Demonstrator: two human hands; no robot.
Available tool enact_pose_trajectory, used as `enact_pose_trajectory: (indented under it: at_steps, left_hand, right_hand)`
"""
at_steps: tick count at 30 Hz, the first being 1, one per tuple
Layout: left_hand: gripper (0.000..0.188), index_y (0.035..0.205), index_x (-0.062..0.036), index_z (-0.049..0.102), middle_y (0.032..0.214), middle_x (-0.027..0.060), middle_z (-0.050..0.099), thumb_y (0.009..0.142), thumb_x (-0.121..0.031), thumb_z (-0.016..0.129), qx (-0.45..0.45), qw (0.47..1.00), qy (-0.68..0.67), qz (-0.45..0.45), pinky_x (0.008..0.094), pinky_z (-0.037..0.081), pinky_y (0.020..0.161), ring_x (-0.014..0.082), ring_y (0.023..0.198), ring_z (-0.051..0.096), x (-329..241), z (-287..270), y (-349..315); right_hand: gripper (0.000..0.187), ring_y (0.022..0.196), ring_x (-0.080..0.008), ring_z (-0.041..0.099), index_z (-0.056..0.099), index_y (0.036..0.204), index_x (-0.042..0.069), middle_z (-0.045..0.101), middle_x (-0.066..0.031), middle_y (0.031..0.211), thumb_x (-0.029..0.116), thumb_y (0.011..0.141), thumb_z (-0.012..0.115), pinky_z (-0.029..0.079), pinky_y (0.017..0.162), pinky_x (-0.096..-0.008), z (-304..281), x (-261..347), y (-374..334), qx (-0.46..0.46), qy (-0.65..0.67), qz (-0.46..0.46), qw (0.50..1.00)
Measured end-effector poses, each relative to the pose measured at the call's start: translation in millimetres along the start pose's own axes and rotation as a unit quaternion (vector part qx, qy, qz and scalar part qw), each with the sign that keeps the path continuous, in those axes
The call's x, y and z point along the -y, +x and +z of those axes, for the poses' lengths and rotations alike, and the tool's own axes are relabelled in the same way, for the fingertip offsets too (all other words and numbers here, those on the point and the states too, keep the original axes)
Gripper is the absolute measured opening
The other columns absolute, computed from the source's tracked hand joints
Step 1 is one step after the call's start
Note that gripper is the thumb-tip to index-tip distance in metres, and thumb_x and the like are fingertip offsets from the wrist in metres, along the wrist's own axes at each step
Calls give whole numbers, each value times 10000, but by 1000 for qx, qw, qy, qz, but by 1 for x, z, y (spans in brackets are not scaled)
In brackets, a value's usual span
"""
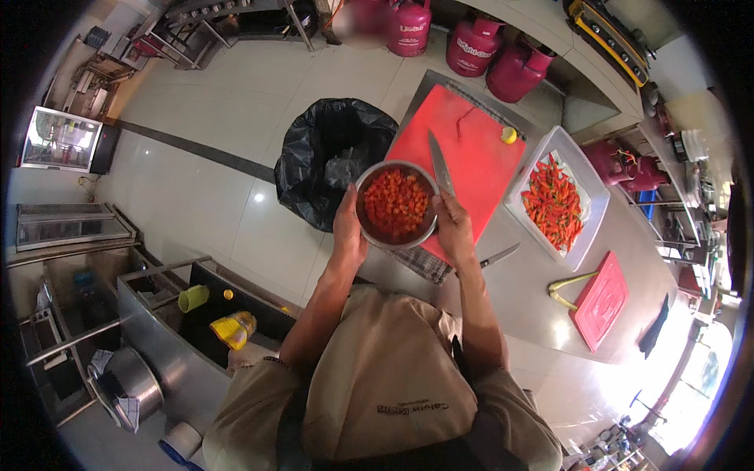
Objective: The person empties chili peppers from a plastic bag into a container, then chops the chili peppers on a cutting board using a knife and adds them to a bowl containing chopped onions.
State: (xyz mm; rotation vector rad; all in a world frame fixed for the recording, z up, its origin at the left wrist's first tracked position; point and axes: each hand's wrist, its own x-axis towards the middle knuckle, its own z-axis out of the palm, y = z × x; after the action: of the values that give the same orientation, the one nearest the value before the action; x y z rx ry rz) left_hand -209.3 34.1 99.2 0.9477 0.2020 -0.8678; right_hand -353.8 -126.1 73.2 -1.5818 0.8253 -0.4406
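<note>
Between my two hands is a round metal bowl (363, 229) of chopped red chillies (397, 204). My left hand (349, 228) grips its left side. My right hand (455, 228) closes on its right rim, thumb at the edge. A large knife (440, 161) points away from my right hand over the red cutting board (448, 118). Its handle is hidden at that hand, so I cannot tell if it is held too. A cut yellow-green citrus piece (509, 135) rests near the board's far right corner.
A black-lined bin (294, 157) stands left of the board. On the metal counter are a white tub (591, 224) of whole red chillies (552, 200), a smaller knife (500, 255) and a pink lid (603, 302). Pink gas cylinders (473, 51) line the far side; a sink (169, 286) is at left.
</note>
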Motion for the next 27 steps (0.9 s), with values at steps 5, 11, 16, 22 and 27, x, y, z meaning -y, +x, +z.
enact_pose_trajectory:
  at_steps: [5,11,16,22,27]
  left_hand:
    - [491,1451,-23,532,1409,99,626,1155,-382,377,76,988,10,131,380,469,1126,187,1287,606,23,15,-45]
    - [476,1437,-25,542,1406,98,628,1153,-374,386,39,999,-19,-4,387,482,1115,191,1286,611,59,2,-34]
    - [493,1472,-31,521,1414,77,622,1147,-385,410,125,988,-36,79,379,458,1136,172,1299,595,56,21,-53]
    - [472,1492,-30,501,1446,76,602,1153,-340,393,36,999,-27,6,408,446,1153,217,1326,572,67,3,-51]
    - [481,1481,-28,518,1450,128,609,1148,-350,387,22,999,-24,18,443,464,1148,253,1322,590,54,7,-54]
  right_hand:
    - [397,1085,-113,595,576,1458,-18,654,-23,1215,176,1114,551,473,993,-274,-46,32,-29,39,-36,-54,997]
    - [337,980,-127,605,642,1360,-16,651,-42,1058,172,1082,607,502,905,-300,-61,6,-36,38,56,50,996]
    - [408,858,-79,543,579,1477,24,581,24,1034,168,1096,583,507,780,-271,-89,1,-55,73,-96,-150,981]
    - [402,863,-86,579,605,1453,29,664,12,1072,188,1083,615,510,763,-271,-71,-13,-56,66,85,60,992]
    - [436,745,-108,603,602,1445,14,714,-71,1055,253,1080,618,517,655,-291,-67,0,-42,89,74,94,989]
